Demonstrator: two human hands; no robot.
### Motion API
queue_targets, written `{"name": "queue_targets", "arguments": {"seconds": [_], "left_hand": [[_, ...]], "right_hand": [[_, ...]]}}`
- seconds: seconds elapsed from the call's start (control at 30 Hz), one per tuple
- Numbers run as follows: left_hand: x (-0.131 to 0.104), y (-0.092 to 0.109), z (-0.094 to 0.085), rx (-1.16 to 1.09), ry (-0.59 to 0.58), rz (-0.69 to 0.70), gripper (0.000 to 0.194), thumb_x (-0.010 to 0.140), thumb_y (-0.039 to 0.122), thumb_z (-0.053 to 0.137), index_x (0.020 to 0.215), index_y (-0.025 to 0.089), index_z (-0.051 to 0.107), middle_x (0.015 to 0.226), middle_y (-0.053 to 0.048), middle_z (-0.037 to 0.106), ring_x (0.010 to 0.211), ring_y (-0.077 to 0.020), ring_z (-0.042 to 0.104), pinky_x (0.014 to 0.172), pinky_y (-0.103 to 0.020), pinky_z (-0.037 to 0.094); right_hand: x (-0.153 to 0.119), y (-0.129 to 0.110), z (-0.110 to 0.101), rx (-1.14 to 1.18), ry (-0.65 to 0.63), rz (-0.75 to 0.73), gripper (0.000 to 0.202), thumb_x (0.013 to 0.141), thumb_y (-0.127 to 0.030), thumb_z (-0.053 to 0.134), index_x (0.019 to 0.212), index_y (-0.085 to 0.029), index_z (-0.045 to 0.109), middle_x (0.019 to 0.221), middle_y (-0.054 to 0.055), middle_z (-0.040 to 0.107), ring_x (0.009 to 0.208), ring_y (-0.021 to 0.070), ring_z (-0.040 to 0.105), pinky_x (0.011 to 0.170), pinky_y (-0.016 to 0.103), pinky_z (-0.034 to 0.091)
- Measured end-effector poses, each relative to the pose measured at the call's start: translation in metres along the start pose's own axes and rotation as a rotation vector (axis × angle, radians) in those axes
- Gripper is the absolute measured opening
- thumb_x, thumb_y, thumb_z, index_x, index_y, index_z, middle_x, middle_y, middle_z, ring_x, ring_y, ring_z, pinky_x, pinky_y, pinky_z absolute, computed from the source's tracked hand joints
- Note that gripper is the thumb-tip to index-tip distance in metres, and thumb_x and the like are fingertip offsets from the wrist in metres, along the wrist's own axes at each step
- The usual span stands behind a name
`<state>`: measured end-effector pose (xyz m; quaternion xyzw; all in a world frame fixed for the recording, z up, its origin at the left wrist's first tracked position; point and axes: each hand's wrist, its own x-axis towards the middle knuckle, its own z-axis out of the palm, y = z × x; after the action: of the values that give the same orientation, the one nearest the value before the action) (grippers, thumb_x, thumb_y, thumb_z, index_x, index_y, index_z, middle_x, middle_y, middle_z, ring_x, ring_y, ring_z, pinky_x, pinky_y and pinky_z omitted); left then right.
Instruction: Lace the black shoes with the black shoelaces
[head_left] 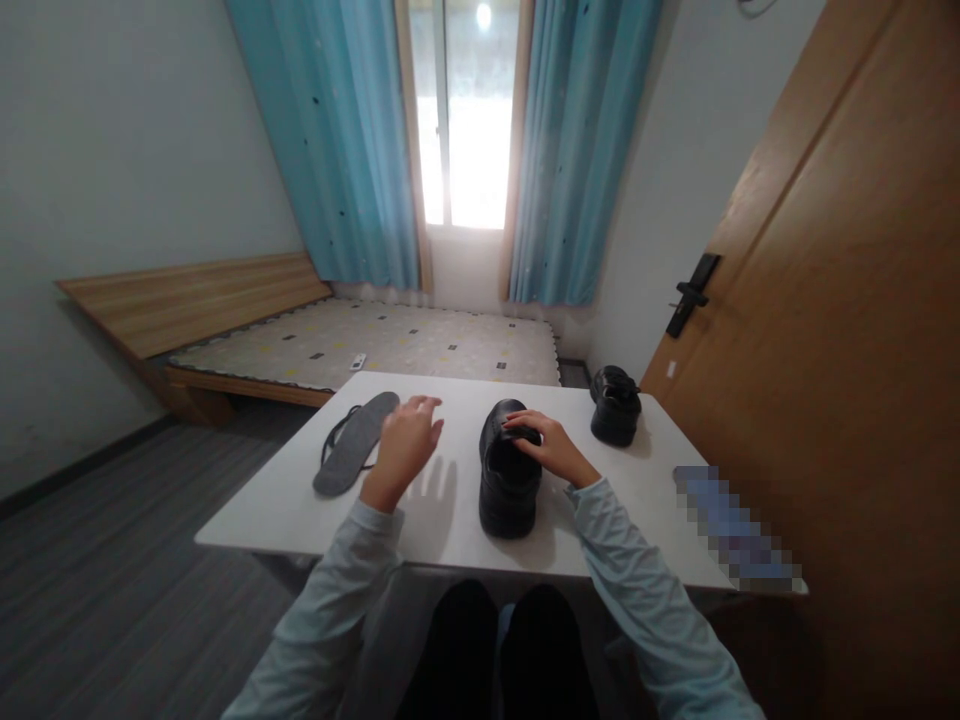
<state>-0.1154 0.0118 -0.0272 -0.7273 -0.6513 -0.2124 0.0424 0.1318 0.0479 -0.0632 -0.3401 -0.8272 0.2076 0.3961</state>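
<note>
A black shoe [510,490] stands near the middle of the white table [450,540], its heel toward me and its opening facing up. My right hand [551,445] is at the shoe's opening, fingers on the tongue and thumb tucked below, so it grips the tongue area. To the left, my left hand [409,440] hovers over the table with fingers apart and nothing in them. Beside it lies a flat grey insole [356,450] with a thin black cord [330,440], possibly a shoelace, showing at its edges. Part of the insole is close behind my left hand.
A second black shoe [616,405] stands at the table's back right. A blurred-out blue item [731,525] lies at the right edge. Beyond the table is a low bed [420,340] with a small white object [359,361] on it. A wooden door [840,300] borders the right side.
</note>
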Motion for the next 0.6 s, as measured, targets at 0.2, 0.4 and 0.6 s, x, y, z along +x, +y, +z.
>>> {"name": "queue_targets", "arguments": {"seconds": [0.2,0.4,0.6], "left_hand": [[-0.036,0.064,-0.017,-0.181,-0.098,0.404,0.024,0.091,0.034,0.049,0.108,0.021,0.061,0.107,-0.007,0.065,0.097,-0.0205,0.061,0.085,-0.033,0.048],[-0.065,0.093,-0.007,-0.025,-0.216,0.443,0.044,0.074,0.037,0.072,0.110,0.018,0.058,0.103,-0.009,0.064,0.097,-0.0278,0.058,0.083,-0.042,0.048],[-0.073,0.109,0.007,0.026,-0.214,0.302,0.035,0.076,0.023,0.070,0.106,0.015,0.057,0.097,-0.010,0.063,0.097,-0.0282,0.055,0.078,-0.040,0.049]], "right_hand": [[0.000,-0.002,0.004,0.004,0.044,-0.008,0.025,0.075,-0.015,0.063,0.098,-0.021,0.070,0.109,0.009,0.068,0.107,0.0230,0.060,0.098,0.043,0.043],[-0.001,-0.002,0.008,0.000,0.044,-0.008,0.025,0.075,-0.014,0.061,0.097,-0.021,0.069,0.111,0.008,0.067,0.109,0.0226,0.059,0.099,0.043,0.042],[-0.001,-0.003,0.006,-0.010,0.028,-0.009,0.024,0.075,-0.016,0.062,0.097,-0.020,0.070,0.113,0.009,0.066,0.110,0.0230,0.058,0.100,0.043,0.042]]}}
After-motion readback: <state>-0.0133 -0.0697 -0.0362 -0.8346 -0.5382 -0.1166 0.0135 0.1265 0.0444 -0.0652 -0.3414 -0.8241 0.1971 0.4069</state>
